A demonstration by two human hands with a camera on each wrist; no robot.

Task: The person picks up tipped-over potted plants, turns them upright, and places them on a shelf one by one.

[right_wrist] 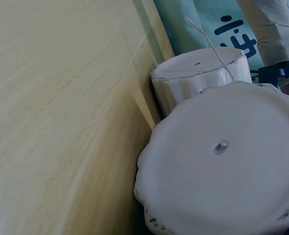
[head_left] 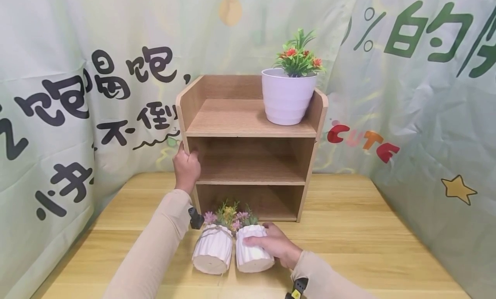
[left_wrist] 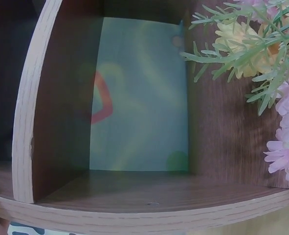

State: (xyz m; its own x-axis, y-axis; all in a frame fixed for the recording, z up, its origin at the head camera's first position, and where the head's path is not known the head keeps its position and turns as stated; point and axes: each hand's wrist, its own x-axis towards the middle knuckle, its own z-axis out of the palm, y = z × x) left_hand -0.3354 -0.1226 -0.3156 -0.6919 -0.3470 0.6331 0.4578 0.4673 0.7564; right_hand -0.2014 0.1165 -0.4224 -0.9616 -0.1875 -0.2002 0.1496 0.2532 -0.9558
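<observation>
A wooden three-tier shelf (head_left: 252, 182) stands upright on the table. My left hand (head_left: 187, 167) grips the edge of its left side panel at the middle tier. In front of the shelf, two small white fluted flowerpots lie tipped over, their undersides facing me and their flowers toward the shelf. Around the right flowerpot (head_left: 253, 258) my right hand (head_left: 277, 245) curls, thumb across its side. The left flowerpot (head_left: 213, 251), with twine round it, lies beside it, untouched. The right wrist view shows the held flowerpot's base (right_wrist: 217, 191) with a small drain hole. Pink and yellow flowers (left_wrist: 252, 44) reach before the lower compartment.
A larger white pot (head_left: 288, 98) with red flowers and green leaves stands on the shelf's top tier at the right. Printed cloth (head_left: 128, 32) hangs behind and at both sides. The light wooden table (head_left: 348, 230) extends around the shelf.
</observation>
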